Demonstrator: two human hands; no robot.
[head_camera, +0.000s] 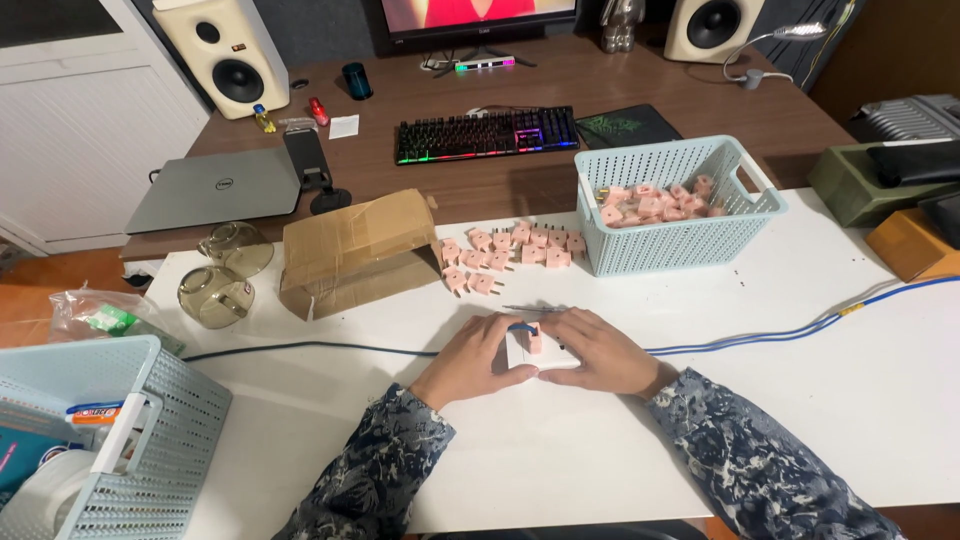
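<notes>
My left hand (478, 357) and my right hand (603, 352) meet at the middle of the white table (560, 440), both closed around a small white block (522, 350) with a pink plug (535, 340) pushed into its top. A blue cable (800, 328) runs from the block toward the right edge, and a dark cable (300, 348) leads off to the left. Just beyond my hands lies a loose group of several pink plugs (510, 252). More pink plugs (650, 202) fill the light blue basket (690, 240) at the back right.
A torn cardboard box (350, 250) lies left of the plugs, with two glass lids (225, 275) beside it. Another light blue basket (140, 440) sits at the near left corner. Behind stands a brown desk with a keyboard (487, 133), closed laptop (215, 187) and speakers.
</notes>
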